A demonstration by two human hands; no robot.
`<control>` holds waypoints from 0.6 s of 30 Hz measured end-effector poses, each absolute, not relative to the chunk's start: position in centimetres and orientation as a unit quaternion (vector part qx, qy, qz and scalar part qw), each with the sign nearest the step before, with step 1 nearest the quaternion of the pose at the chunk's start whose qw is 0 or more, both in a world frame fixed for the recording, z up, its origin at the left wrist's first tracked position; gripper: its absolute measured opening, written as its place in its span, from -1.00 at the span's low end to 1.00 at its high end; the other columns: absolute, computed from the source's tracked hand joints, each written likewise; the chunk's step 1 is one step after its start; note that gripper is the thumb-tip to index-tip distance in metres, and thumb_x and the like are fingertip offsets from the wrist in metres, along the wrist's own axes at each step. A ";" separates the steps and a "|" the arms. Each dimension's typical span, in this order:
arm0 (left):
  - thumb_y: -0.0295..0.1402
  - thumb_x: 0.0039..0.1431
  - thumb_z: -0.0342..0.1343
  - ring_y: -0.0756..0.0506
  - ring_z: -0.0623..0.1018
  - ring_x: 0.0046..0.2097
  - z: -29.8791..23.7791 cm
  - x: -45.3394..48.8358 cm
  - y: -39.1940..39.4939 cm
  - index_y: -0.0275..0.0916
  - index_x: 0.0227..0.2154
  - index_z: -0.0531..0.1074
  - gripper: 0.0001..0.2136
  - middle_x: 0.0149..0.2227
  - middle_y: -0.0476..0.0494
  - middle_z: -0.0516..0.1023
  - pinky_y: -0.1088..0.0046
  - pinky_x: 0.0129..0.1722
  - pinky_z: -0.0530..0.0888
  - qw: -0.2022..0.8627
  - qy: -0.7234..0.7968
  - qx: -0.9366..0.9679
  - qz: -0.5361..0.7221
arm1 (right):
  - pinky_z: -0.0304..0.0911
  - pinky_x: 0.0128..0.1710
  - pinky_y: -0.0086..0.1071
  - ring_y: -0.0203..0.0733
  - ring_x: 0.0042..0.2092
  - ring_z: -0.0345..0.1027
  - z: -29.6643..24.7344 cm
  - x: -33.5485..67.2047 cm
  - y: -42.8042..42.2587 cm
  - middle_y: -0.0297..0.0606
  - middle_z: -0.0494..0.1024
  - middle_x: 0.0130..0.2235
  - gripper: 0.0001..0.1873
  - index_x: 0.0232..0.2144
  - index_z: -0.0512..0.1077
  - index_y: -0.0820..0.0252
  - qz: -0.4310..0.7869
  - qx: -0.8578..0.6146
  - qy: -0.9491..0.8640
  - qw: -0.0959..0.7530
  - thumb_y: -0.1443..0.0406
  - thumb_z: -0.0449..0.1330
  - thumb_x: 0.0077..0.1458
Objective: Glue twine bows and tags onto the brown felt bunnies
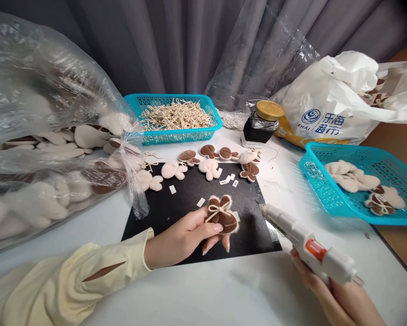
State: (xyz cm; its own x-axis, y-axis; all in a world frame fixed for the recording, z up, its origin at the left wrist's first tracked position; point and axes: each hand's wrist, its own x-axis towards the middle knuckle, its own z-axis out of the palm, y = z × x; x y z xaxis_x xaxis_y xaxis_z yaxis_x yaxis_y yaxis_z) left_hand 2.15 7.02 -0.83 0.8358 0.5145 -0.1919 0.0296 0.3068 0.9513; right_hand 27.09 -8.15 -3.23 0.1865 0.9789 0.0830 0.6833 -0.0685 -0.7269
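Note:
My left hand (193, 233) pinches a brown felt bunny-shaped piece (227, 221) with a fuzzy pale edge and a cream cord bow (218, 208) across it. It is held over a black mat (162, 222). At the right, my right hand (335, 290) is wrapped round a white glue gun (298, 235) with an orange part; its nozzle points left toward the mat's right edge, apart from the bunny piece. Several more bunny pieces, white fluffy (172, 170) and brown (249, 171) side up, lie along the mat's far edge. Small white labels (201, 202) are scattered on the mat.
A blue basket (179, 137) of cord bows stands at the back. Another blue basket (339, 210) at right holds bunny pieces. A clear plastic bag (54, 104) of pieces fills the left. A dark jar with a gold lid (270, 110) and a white shopping bag (328, 104) stand back right.

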 end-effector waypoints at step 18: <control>-0.38 0.20 -0.14 0.04 0.22 -0.51 -1.2 2.0 7.1 -0.35 -0.21 0.27 -0.82 -0.42 -0.11 0.39 0.47 -0.48 0.21 0.772 0.244 0.564 0.165 | 0.24 -0.21 -0.21 -0.04 -0.15 0.29 2.0 28.1 2.8 -0.10 0.43 -0.17 -0.80 -0.21 0.31 0.20 -0.073 -0.545 -0.828 0.107 0.26 -0.04 0.19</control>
State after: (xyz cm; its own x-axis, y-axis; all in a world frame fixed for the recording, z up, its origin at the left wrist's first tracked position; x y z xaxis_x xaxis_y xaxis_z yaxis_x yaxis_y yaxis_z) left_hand 2.00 7.15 -1.16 0.8261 0.5300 -0.1915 0.0212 0.3104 0.9504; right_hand 28.15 2.83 2.03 -0.3820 0.8876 0.2573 0.9189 0.3944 0.0037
